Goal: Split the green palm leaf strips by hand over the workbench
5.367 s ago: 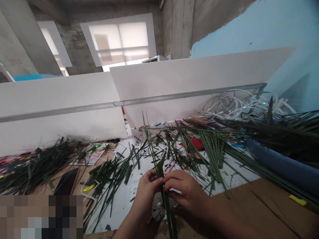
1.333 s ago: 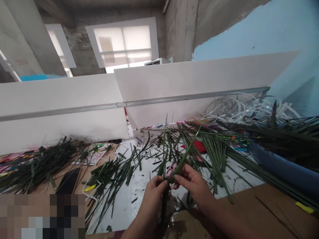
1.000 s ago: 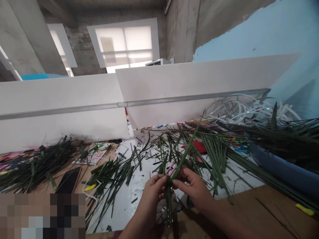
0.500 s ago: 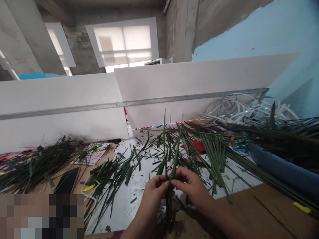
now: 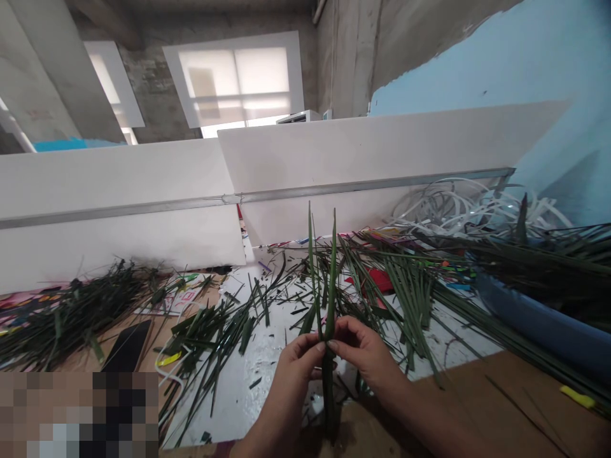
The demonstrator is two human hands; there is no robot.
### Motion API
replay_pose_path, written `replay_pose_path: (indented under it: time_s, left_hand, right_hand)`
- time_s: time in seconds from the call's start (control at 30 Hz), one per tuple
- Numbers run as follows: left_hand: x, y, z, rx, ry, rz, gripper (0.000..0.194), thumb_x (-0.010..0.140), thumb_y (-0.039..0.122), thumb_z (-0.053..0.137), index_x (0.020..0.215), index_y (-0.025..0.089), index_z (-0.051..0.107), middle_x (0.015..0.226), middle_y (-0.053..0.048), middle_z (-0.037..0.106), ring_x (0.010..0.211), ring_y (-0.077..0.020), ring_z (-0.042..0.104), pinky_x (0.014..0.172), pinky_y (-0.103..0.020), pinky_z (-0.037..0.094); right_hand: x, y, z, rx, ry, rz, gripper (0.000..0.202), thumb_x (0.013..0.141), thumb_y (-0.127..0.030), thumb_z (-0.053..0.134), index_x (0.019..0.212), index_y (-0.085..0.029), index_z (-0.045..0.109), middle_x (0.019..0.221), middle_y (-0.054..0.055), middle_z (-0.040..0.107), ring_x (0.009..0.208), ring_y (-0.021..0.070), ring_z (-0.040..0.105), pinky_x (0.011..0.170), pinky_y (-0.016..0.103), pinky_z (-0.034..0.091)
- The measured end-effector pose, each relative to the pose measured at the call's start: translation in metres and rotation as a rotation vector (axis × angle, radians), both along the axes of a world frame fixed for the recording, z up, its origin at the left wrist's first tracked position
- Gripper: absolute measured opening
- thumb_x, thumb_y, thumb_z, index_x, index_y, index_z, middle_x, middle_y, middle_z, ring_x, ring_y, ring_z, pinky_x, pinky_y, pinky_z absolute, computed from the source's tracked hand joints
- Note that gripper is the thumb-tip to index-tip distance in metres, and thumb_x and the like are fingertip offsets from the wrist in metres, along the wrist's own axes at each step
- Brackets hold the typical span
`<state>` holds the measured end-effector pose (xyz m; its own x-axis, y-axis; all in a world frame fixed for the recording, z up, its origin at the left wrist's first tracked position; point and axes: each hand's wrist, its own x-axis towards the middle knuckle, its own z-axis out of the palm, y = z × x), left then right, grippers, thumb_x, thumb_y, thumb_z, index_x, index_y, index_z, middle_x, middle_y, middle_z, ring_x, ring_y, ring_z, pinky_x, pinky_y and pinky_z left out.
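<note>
Long green leaf strips stand upright between my hands, their two tips spread apart at the top and their lower ends hanging below my fingers. My left hand pinches them from the left, thumb and forefinger closed. From the right, my right hand pinches the same spot, its thumb tip close to the left thumb. The exact fold or crossing under the fingertips is hidden. Behind and beside the hands, cut leaf strips lie on a wet white sheet.
A blue basin heaped with leaves stands at the right. White plastic straps are tangled behind it. At the left lie a dark leaf pile, a black phone-like slab and a yellow piece. White panels border the back.
The upper ends of the leaf strips have shifted: the right one now stands straighter, and the tips are farther apart. Both hands keep their pinch in nearly the same place.
</note>
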<state>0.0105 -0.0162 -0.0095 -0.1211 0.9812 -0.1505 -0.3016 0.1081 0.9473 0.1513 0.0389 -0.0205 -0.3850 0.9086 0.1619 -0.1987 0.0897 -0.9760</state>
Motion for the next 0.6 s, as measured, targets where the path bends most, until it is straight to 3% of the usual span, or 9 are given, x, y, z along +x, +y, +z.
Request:
replay_pose_path:
  time_s: [0.13,0.23,0.6]
  left_hand:
    - [0.0014,0.0015,0.0000,0.070,-0.021,0.012,0.037,0.051,0.028,0.089,0.082,0.013,0.075,0.084,-0.011,0.073,0.078,-0.0203,0.063,0.072,-0.028,0.046]
    - [0.0019,0.0021,-0.0012,0.077,-0.020,0.042,0.033,0.052,0.024,0.087,0.081,0.014,0.074,0.081,-0.009,0.072,0.076,-0.0190,0.062,0.074,-0.028,0.046]
    - [0.0021,0.0031,-0.0041,0.083,0.119,0.077,0.027,0.056,0.015,0.076,0.082,0.015,0.067,0.070,-0.004,0.067,0.064,-0.0158,0.059,0.059,-0.025,0.043]
  right_hand:
    - [-0.0005,-0.0006,-0.0004,-0.012,0.003,0.013,0.029,0.067,-0.040,0.080,0.079,-0.019,0.064,0.078,0.001,0.065,0.079,0.0208,0.059,0.077,0.033,0.045]
    - [0.0000,-0.0008,-0.0006,-0.009,-0.021,0.014,0.027,0.068,-0.037,0.078,0.082,-0.019,0.064,0.079,0.001,0.065,0.079,0.0199,0.058,0.075,0.032,0.044]
    - [0.0020,0.0032,-0.0026,0.027,-0.124,0.022,0.029,0.067,-0.043,0.077,0.065,-0.018,0.062,0.063,-0.002,0.057,0.065,0.0165,0.051,0.065,0.029,0.040]
